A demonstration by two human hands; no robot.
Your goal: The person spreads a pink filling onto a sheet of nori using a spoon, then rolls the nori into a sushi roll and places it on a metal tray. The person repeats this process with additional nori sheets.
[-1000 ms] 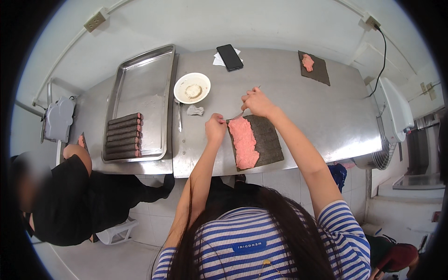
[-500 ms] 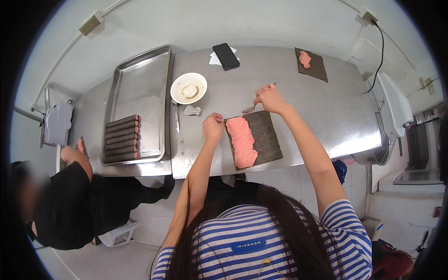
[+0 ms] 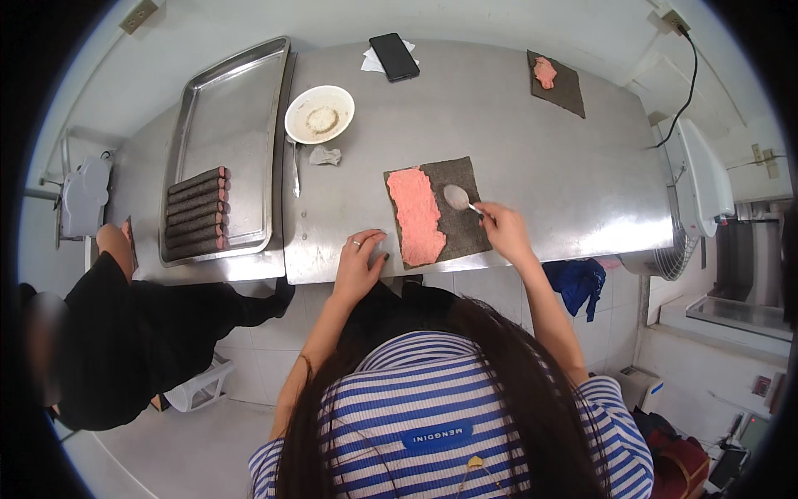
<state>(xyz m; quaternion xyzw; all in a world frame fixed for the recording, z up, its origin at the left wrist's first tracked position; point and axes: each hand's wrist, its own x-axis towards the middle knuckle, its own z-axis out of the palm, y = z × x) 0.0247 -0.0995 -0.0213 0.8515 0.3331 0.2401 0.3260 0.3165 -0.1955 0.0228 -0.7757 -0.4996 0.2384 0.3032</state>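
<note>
A dark seaweed sheet (image 3: pixel 463 229) lies on the metal table in front of me, with a band of pink meat paste (image 3: pixel 417 218) spread along its left part. My right hand (image 3: pixel 505 229) is closed on the handle of a spoon (image 3: pixel 455 197), whose bowl is over the bare right part of the sheet. Whether the bowl touches the sheet, I cannot tell. My left hand (image 3: pixel 361 259), with a ring on one finger, rests by the sheet's near left corner. Its thumb and fingers are apart and hold nothing.
A steel tray (image 3: pixel 277 150) at left holds several seaweed rolls (image 3: pixel 196 208). Beside it are a white bowl (image 3: pixel 343 125), another spoon (image 3: pixel 296 170) and a crumpled tissue (image 3: pixel 325 155). A phone (image 3: pixel 394 56) and a second seaweed sheet (image 3: pixel 568 87) lie farther back. A co-worker (image 3: pixel 100 333) sits at left.
My right hand has brought the spoon from the sheet's far edge nearer, over its bare part. My left hand has left the far left corner for the near left one. The view has shifted.
</note>
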